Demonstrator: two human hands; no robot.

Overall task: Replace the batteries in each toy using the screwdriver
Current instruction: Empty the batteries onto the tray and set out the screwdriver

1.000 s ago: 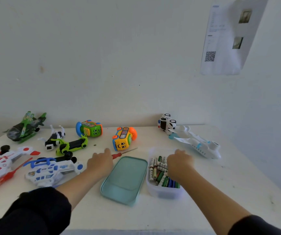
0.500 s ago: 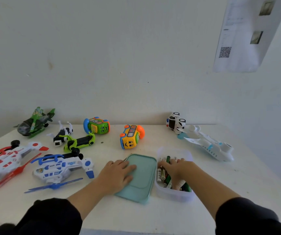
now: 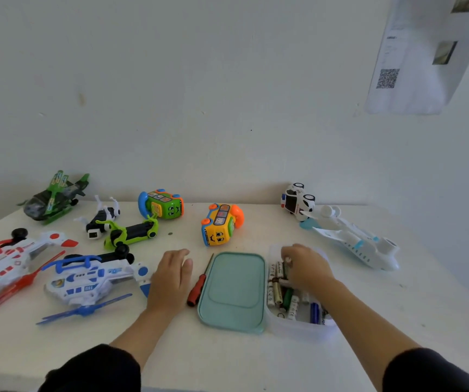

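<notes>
Reaching into the clear box (image 3: pixel 298 326) of batteries (image 3: pixel 277 290) — right hand (image 3: pixel 305 265), fingers curled among them, grip unclear. Left hand (image 3: pixel 171 278) flat on tabletop (image 3: pixel 227 357), fingers relaxed — red-handled screwdriver (image 3: pixel 198 285) just beside it, against teal lid (image 3: pixel 234 290).

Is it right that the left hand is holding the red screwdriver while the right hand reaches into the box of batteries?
Not quite. In the head view the left hand holds nothing; it lies flat on the table, and the red screwdriver lies beside it, next to the green lid. The right hand does reach into the box of batteries.
</notes>
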